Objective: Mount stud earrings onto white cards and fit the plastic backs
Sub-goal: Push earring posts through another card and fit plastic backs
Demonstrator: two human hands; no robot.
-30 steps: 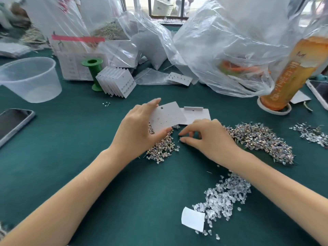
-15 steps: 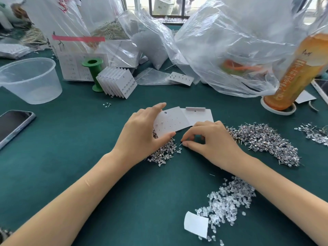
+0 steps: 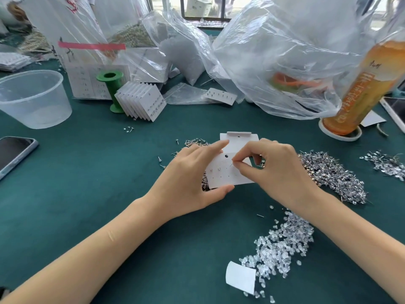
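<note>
White punched card [image 3: 228,174] (seemingly two studs)

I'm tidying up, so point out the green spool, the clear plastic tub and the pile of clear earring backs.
green spool [image 3: 110,76], head view, on its top flange.
clear plastic tub [image 3: 41,99], head view, on its side wall.
pile of clear earring backs [image 3: 282,249], head view, mid-heap.

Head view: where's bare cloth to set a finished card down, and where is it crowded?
Bare cloth lies between the phone, the clear tub and the left hand, and near the front edge left of the plastic backs. It is crowded right of the right hand, with stud heaps, and along the bags.
</note>
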